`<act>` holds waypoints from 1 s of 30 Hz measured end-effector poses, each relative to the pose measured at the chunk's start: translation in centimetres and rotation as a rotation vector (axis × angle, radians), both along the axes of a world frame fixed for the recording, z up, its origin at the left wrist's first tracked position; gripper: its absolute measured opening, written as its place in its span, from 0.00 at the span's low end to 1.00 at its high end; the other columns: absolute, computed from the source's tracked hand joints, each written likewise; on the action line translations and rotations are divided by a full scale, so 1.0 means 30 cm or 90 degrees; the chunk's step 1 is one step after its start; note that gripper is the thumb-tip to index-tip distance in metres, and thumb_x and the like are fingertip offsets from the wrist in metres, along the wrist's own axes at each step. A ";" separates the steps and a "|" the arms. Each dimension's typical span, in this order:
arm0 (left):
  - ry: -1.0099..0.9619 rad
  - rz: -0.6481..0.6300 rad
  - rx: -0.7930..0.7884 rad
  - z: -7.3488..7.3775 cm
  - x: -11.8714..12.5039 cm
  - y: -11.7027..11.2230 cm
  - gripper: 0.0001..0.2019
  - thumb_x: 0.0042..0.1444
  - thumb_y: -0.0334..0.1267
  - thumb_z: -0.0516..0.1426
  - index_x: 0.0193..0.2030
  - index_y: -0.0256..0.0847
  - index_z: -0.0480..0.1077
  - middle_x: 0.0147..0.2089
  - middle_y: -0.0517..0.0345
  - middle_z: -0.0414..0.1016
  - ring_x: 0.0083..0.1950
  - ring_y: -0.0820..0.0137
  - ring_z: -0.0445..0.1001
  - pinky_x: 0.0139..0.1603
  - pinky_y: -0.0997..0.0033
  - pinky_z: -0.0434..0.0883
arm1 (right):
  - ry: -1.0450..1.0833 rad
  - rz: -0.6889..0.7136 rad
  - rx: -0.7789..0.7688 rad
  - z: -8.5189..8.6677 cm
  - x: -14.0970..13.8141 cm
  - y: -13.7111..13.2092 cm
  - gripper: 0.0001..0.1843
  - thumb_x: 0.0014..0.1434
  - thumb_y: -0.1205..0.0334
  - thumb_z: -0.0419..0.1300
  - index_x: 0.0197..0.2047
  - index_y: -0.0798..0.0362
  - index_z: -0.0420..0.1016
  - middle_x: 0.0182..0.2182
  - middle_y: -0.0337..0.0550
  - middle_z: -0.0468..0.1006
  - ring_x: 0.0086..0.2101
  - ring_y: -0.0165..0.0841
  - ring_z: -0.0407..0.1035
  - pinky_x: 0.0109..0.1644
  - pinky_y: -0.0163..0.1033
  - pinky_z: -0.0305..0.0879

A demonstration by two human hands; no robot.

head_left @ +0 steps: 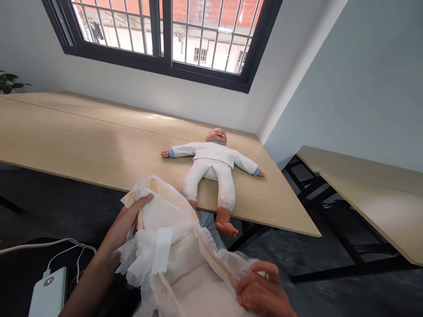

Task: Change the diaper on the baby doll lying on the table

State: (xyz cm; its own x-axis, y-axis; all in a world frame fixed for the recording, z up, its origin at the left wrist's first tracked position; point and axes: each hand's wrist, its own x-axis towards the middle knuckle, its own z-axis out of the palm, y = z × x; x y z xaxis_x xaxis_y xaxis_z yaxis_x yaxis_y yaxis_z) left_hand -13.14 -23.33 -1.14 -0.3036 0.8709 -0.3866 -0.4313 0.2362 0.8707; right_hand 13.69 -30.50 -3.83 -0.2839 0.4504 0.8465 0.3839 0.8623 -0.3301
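Note:
A white diaper (178, 255) with yellowish edges is spread open between my two hands, low in the view and in front of the table edge. My left hand (127, 222) grips its upper left corner, fingers closed over the cloth. My right hand (262, 290) pinches its lower right edge. A baby doll (213, 165) in a white suit with blue cuffs lies on its back on the wooden table (82, 136), arms out, legs hanging over the near edge just beyond the diaper.
A white power bank (49, 293) with white cables lies at the bottom left. A second wooden table (373, 193) stands at the right with a gap of dark floor between. A barred window and a plant leaf sit beyond the table.

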 end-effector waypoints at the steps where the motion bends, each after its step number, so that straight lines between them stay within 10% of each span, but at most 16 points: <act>1: -0.024 -0.033 0.003 0.009 0.005 -0.001 0.14 0.54 0.28 0.59 0.49 0.36 0.72 0.24 0.61 0.77 0.18 0.69 0.73 0.20 0.75 0.70 | 0.017 0.018 -0.062 -0.006 0.006 0.011 0.25 0.74 0.49 0.40 0.28 0.52 0.61 0.18 0.31 0.68 0.19 0.25 0.67 0.44 0.39 0.63; 4: -0.065 -0.123 0.033 0.045 0.045 -0.001 0.16 0.52 0.29 0.61 0.50 0.35 0.72 0.26 0.59 0.78 0.22 0.67 0.76 0.24 0.74 0.73 | 0.041 -0.024 -0.248 -0.028 -0.001 0.051 0.14 0.68 0.51 0.53 0.47 0.51 0.68 0.40 0.44 0.77 0.41 0.35 0.75 0.50 0.41 0.68; 9: -0.100 -0.243 0.065 0.115 0.145 0.013 0.20 0.52 0.33 0.63 0.53 0.35 0.73 0.26 0.59 0.79 0.23 0.68 0.77 0.31 0.73 0.75 | 0.044 -0.042 -0.268 -0.086 -0.100 0.101 0.55 0.57 0.57 0.67 0.73 0.45 0.32 0.70 0.54 0.46 0.65 0.47 0.53 0.61 0.52 0.65; 13: -0.121 -0.316 0.108 0.124 0.185 0.046 0.22 0.52 0.34 0.64 0.55 0.36 0.72 0.36 0.53 0.83 0.34 0.64 0.81 0.37 0.72 0.76 | 0.170 -0.076 -0.253 -0.079 -0.113 0.131 0.46 0.56 0.62 0.65 0.71 0.44 0.46 0.65 0.51 0.60 0.56 0.44 0.67 0.50 0.43 0.73; 17: -0.095 -0.408 0.138 0.095 0.176 0.093 0.23 0.52 0.37 0.66 0.55 0.37 0.72 0.44 0.51 0.82 0.44 0.60 0.81 0.44 0.69 0.76 | 0.352 -0.099 -0.570 0.011 -0.050 0.207 0.18 0.57 0.55 0.60 0.50 0.52 0.76 0.43 0.44 0.80 0.42 0.40 0.75 0.40 0.36 0.72; 21: -0.077 -0.429 0.095 0.072 0.163 0.122 0.25 0.51 0.39 0.67 0.56 0.36 0.71 0.48 0.49 0.81 0.49 0.58 0.80 0.50 0.66 0.75 | 0.519 0.041 -0.893 0.078 -0.019 0.285 0.20 0.52 0.46 0.62 0.41 0.53 0.78 0.34 0.45 0.81 0.41 0.44 0.74 0.42 0.41 0.72; 30: -0.110 -0.377 0.098 0.066 0.195 0.143 0.21 0.54 0.37 0.64 0.54 0.36 0.71 0.45 0.50 0.82 0.50 0.60 0.79 0.51 0.69 0.73 | 0.525 0.200 -0.921 -0.046 -0.021 0.178 0.33 0.45 0.34 0.69 0.45 0.50 0.78 0.40 0.48 0.81 0.44 0.47 0.74 0.45 0.45 0.71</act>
